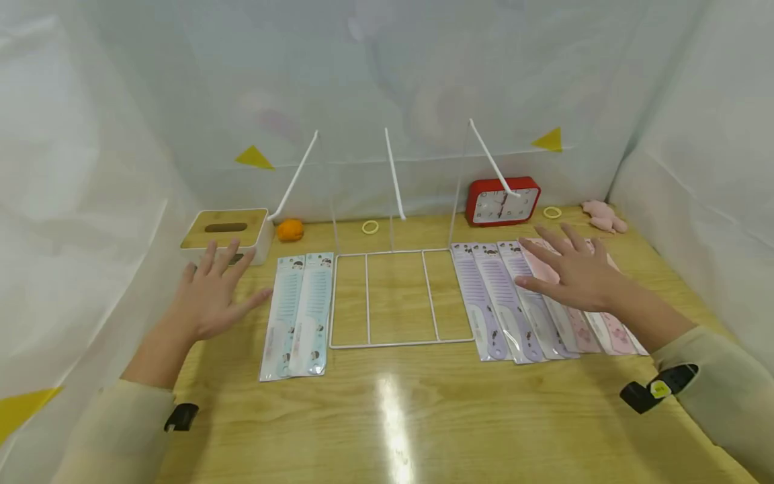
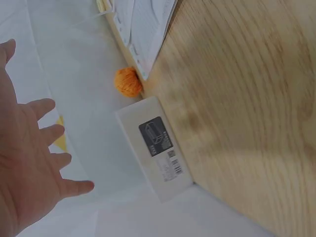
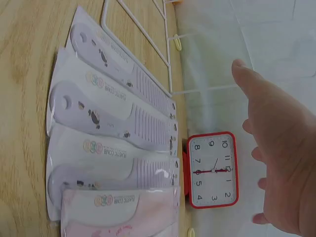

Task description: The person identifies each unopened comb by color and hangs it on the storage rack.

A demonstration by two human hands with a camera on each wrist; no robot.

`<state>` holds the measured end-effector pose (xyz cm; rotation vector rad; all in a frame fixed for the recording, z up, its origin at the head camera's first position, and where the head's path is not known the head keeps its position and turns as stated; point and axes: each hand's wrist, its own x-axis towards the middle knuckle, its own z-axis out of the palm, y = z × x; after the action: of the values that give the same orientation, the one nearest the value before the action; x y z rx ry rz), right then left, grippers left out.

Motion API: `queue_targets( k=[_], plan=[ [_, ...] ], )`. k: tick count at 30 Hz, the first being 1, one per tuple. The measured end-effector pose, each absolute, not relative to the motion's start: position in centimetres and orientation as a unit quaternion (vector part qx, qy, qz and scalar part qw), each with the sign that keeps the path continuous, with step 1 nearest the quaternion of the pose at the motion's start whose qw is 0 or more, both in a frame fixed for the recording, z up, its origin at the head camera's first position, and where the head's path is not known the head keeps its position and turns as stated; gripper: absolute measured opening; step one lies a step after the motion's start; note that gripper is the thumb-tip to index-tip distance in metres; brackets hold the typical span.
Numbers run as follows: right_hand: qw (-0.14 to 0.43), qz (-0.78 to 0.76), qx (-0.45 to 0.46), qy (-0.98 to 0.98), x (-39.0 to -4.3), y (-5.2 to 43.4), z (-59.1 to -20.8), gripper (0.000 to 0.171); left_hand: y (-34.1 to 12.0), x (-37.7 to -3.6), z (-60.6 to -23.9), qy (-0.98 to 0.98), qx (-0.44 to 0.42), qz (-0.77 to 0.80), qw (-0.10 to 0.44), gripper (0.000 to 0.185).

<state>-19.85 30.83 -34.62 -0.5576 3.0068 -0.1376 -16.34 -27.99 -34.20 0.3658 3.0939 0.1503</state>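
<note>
My left hand (image 1: 208,296) hovers with fingers spread, between the tissue box and two packaged blue-green combs (image 1: 300,316); it holds nothing. Over the packaged pink combs (image 1: 580,329) on the right, my right hand (image 1: 577,272) is also spread out and holds nothing, partly hiding them. Beside those, several packaged purple combs (image 1: 498,302) lie in an overlapping row. Between the two groups stands a white wire rack (image 1: 402,345) with long prongs pointing forward at its top. The right wrist view shows the purple packages (image 3: 113,108) below my raised palm.
A white tissue box with a wooden lid (image 1: 226,225) stands at back left, beside an orange yarn ball (image 1: 290,230). A red clock (image 1: 504,202) stands behind the purple combs. Two yellow rings, one (image 1: 370,227) behind the rack, and a pink plush toy (image 1: 605,216) lie along the back.
</note>
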Motion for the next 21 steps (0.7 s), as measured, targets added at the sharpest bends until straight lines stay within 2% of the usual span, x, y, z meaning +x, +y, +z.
queue_targets(
  k=[7,15,21],
  plan=[
    [0.071,-0.139,-0.236,0.959,-19.4,28.0,-35.5,0.081,-28.1,-18.2,-34.8,0.980,0.118,0.147,0.057,0.086],
    [0.083,-0.273,-0.273,0.919,-19.1,25.0,-39.7,0.059,-28.7,-21.3,-37.0,0.956,0.153,0.237,0.076,0.076],
    [0.114,-0.351,-0.278,0.887,-18.2,24.4,-42.1,0.061,-28.0,-23.7,-38.7,0.941,0.119,0.303,0.097,0.075]
  ],
)
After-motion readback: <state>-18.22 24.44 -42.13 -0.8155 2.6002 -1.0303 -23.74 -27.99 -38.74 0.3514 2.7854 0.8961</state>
